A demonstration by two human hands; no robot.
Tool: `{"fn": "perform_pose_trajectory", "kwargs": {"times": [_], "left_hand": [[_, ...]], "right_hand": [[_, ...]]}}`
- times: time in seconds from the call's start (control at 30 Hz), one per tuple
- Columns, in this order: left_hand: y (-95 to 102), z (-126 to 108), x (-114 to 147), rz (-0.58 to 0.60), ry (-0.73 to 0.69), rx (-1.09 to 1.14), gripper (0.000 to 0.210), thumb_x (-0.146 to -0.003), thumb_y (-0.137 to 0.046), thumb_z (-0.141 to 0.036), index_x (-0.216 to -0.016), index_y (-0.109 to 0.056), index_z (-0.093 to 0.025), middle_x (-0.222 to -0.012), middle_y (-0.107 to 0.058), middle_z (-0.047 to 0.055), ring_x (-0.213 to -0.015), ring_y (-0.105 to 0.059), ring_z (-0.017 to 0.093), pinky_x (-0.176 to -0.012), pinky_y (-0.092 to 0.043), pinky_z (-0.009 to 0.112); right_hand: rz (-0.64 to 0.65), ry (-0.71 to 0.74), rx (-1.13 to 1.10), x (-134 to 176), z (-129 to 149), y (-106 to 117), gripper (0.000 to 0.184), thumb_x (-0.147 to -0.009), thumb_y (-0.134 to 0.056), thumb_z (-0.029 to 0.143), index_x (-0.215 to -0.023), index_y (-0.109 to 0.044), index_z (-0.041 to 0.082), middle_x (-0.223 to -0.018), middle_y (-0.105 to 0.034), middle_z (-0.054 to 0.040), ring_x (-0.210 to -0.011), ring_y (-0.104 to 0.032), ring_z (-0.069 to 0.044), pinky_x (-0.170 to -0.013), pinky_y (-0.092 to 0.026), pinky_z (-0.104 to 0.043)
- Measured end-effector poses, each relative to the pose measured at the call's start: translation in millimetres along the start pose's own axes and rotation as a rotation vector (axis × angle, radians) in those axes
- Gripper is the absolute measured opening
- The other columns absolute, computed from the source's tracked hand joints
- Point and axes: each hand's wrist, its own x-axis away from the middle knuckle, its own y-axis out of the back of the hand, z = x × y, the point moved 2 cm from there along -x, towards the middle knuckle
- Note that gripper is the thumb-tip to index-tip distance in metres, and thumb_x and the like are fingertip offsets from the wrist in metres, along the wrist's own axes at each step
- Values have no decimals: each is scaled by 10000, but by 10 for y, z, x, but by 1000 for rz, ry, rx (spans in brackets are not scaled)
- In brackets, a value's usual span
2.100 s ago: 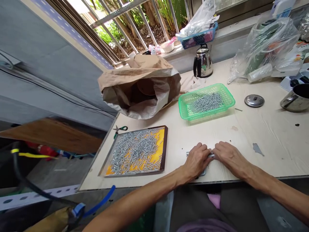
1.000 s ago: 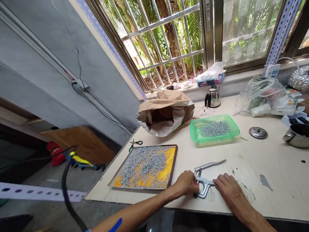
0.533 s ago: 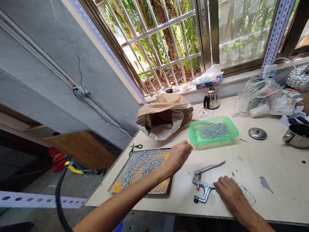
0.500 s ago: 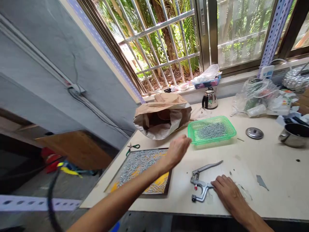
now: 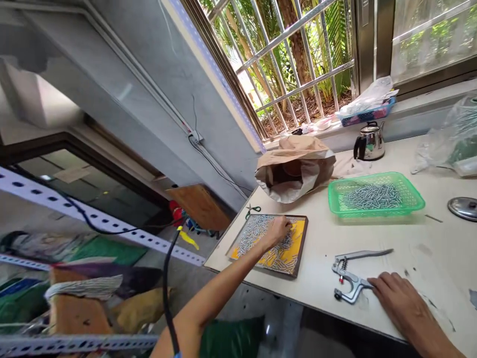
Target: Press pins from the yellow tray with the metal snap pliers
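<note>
My left hand (image 5: pixel 278 231) is over the shallow tray (image 5: pixel 302 243), fingers curled down at the many small silver metal pins (image 5: pixel 251 234) on its yellow bottom. Whatever is between those fingertips is hidden. My right hand (image 5: pixel 400 301) rests on the table at the right, its fingers closed over the lower handle of the metal hand-press pliers (image 5: pixel 352 283). These pliers lie with their jaw pointing left and the upper handle (image 5: pixel 368 253) spread away. Beyond them stands a green plastic basket (image 5: pixel 376 213) with more silver pins (image 5: pixel 374 196) inside.
A crumpled brown paper bag (image 5: pixel 296 171) lies open behind the tray. Green-handled scissors (image 5: pixel 253 209) are at the tray's far corner. A steel kettle (image 5: pixel 369 141), a metal lid (image 5: pixel 463 207) and a clear plastic bag (image 5: pixel 443 134) are further back. The table edge (image 5: pixel 261 287) runs close in front.
My left hand has moved from near the green basket back to the tray and lowered onto the pins. The view has swung left. My right hand stays at the pliers.
</note>
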Motion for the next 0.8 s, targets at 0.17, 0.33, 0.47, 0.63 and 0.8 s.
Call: {"fn": "perform_pose_trajectory", "kwargs": {"times": [0.17,0.33,0.47,0.63,0.8], "left_hand": [[-275,4,-32,2,36,75,280,-868,-488,-254,-879,-725,-105,-896,-696,128,-831,-627,203,-701,-418,266],[-346,-48,-192,-7,64,156,211,-821,-547,-220,-851,-716,-98,-938,-686,149,-882,-629,226,-759,-428,294],[-247,-57,-228,-20,72,249,196,-785,-517,-127,-799,-710,-91,-830,-694,130,-827,-630,218,-730,-428,290],[-121,-212,99,10,-9,438,224,-814,-497,-201,-826,-703,-113,-748,-679,44,-688,-608,136,-624,-428,214],[-425,-610,781,334,-15,1029,247,-720,-584,-341,-751,-677,-114,-508,-539,-31,-406,-438,74,-407,-344,186]], "right_hand": [[15,27,43,2,-16,-31,201,-943,-390,142,-952,-585,186,-727,-576,-21,-647,-508,-148,-612,-357,-290],[18,24,50,-47,12,39,218,-955,-373,159,-943,-588,187,-729,-584,-24,-644,-516,-149,-618,-368,-294],[-11,37,47,-102,40,92,243,-967,-348,176,-917,-586,186,-708,-575,-21,-622,-500,-153,-609,-349,-298],[-19,19,58,-152,99,131,242,-945,-371,113,-848,-585,167,-667,-554,-14,-618,-470,-153,-611,-324,-293],[48,-1,123,-186,160,208,277,-918,-381,71,-775,-600,161,-646,-534,-25,-643,-438,-178,-651,-308,-323]]}}
